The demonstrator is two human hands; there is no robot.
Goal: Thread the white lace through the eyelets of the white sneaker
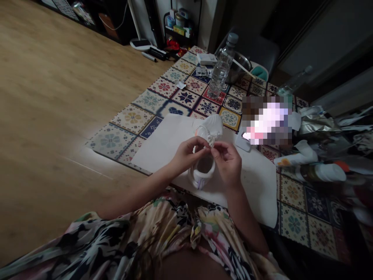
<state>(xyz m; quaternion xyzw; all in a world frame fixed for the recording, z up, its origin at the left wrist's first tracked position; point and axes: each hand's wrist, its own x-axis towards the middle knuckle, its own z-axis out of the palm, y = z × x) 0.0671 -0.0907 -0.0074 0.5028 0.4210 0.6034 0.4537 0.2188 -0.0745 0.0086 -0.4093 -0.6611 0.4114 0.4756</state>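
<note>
A small white shoe [207,134] rests on a white sheet [163,144] spread over the patterned table top. Its heel opening faces me and its toe points away. My left hand [186,155] sits at the shoe's left side, fingers pinched on a white lace [210,140] near the tongue. My right hand [227,161] is on the right side, thumb and forefinger pinched on the same lace. Both hands meet just above the shoe's opening.
A clear plastic bottle [221,68] stands farther back, with a metal bowl [240,66] and a small white box [206,58] near it. Tubes, wrappers and foil clutter the right side [317,163]. A wooden floor [52,97] lies to the left.
</note>
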